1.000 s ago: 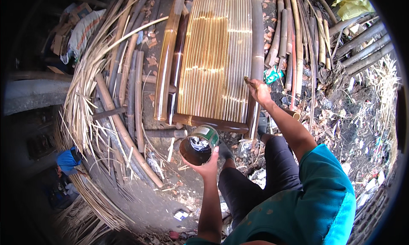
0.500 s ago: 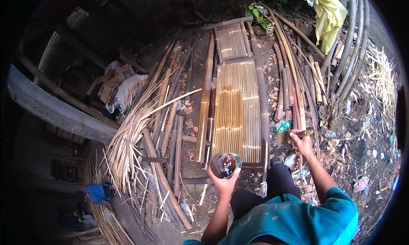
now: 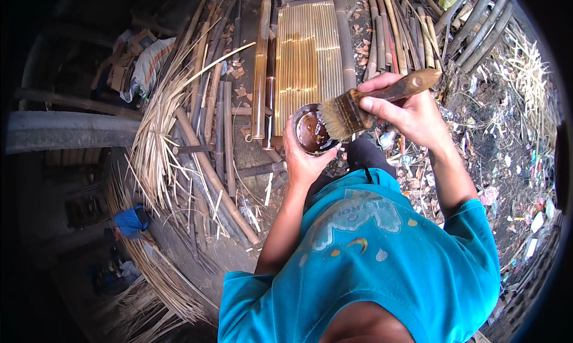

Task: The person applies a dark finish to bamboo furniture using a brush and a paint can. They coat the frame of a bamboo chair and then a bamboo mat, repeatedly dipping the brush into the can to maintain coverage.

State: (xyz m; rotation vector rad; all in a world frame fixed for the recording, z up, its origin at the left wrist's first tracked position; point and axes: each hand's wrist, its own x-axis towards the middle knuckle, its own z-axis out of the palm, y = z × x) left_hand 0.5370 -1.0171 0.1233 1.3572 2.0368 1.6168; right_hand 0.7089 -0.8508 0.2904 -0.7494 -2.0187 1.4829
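My left hand [image 3: 305, 165] is wrapped round a small round container [image 3: 310, 130] with glossy brown liquid in it. In my right hand [image 3: 412, 117] is a wide paintbrush [image 3: 399, 87], gripped by its wooden handle, its pale bristles pointing left. The bristle tips overlap the container's right rim; whether they touch the liquid I cannot tell. Beyond both hands lies a long bamboo slat panel [image 3: 295, 62] framed by darker poles. Its left part looks deeper amber and shinier than the paler strip on the right.
Split bamboo strips [image 3: 156, 146] heap up at the left beside several bamboo poles [image 3: 230, 146]. More poles [image 3: 382, 35] lie at the far right, near littered ground [image 3: 477, 164]. A grey beam [image 3: 71, 131] crosses the left side. A person in blue [image 3: 131, 220] is at the lower left.
My right hand has brought the brush from the panel's right side leftward to the container. Both hands are closer to my body, and the view has tipped down toward my shirt.
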